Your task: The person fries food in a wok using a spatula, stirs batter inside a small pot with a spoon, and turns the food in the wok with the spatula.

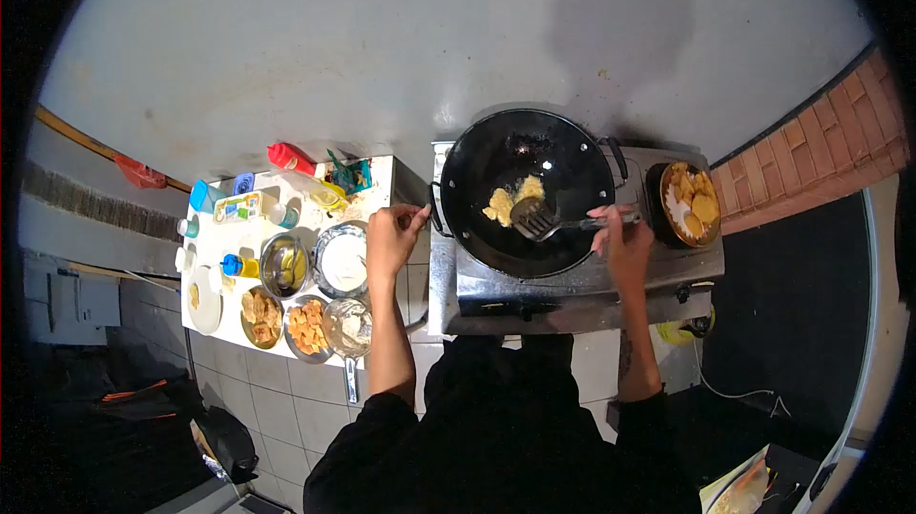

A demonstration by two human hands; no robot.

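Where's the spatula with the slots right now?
In the head view, the slotted spatula is right of the middle: its blade is in the black wok, next to the yellowish food pieces, its handle in the person's right hand.

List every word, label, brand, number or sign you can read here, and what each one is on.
No text can be read anywhere in this view.
Plastic tub on the side table: coloured label, print too small to read.
Green packet: any print is too small and blurred to read.
Wok and slotted spatula: no lettering can be made out.
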